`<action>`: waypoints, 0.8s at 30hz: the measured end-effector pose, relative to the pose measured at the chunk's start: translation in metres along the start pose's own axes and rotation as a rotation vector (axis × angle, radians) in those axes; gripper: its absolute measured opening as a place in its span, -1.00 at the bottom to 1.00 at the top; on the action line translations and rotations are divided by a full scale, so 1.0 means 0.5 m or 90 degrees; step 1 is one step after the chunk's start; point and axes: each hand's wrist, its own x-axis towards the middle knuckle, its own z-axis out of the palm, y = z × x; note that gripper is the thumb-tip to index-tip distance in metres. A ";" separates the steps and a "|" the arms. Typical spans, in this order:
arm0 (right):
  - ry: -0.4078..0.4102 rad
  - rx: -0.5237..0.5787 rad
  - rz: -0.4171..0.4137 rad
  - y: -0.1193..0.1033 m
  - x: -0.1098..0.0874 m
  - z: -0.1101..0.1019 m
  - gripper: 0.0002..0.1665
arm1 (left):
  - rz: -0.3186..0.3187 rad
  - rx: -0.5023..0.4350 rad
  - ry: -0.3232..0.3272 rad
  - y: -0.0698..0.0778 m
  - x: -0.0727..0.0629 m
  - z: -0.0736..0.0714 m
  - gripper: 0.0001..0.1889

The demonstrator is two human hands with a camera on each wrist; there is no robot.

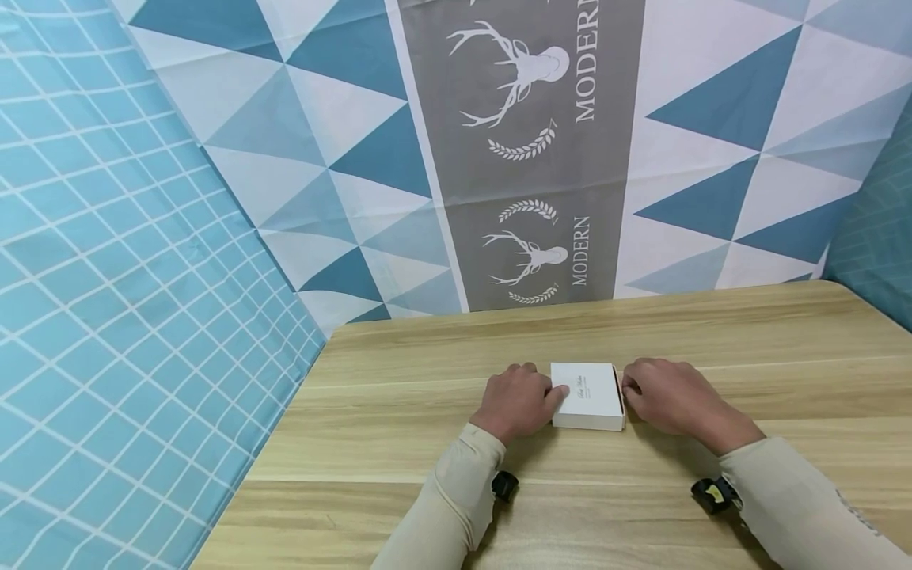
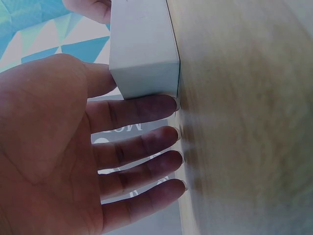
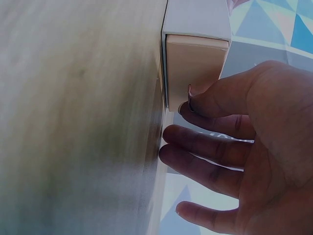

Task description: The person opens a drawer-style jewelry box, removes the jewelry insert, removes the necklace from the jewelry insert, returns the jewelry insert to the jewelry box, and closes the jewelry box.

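Note:
A white box (image 1: 587, 392) with small dark print on its lid lies flat on the wooden table. My left hand (image 1: 518, 400) holds its left end, thumb over the top and index finger (image 2: 142, 110) against the end face; the other fingers extend beside it. At the right end, a paler inner drawer (image 3: 195, 66) shows inside the white sleeve (image 3: 198, 18). My right hand (image 1: 673, 400) is at that end, thumb and index tips close together by the drawer face. Whether they pinch a tab there is hidden.
The wooden table (image 1: 427, 451) spreads around the box. A patterned cloth (image 1: 527, 158) with triangles and deer prints hangs behind it, and a blue checked cloth (image 1: 128, 277) hangs on the left. Each sleeved forearm carries a black wrist device (image 1: 716, 496).

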 end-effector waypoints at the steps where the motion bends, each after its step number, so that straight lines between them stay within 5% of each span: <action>1: 0.001 0.000 0.000 0.000 0.000 0.000 -0.69 | 0.000 0.000 0.001 0.000 0.000 0.000 -0.57; 24: 0.006 0.011 -0.002 0.000 0.000 0.001 -0.68 | 0.003 0.010 0.006 0.000 0.001 0.001 -0.57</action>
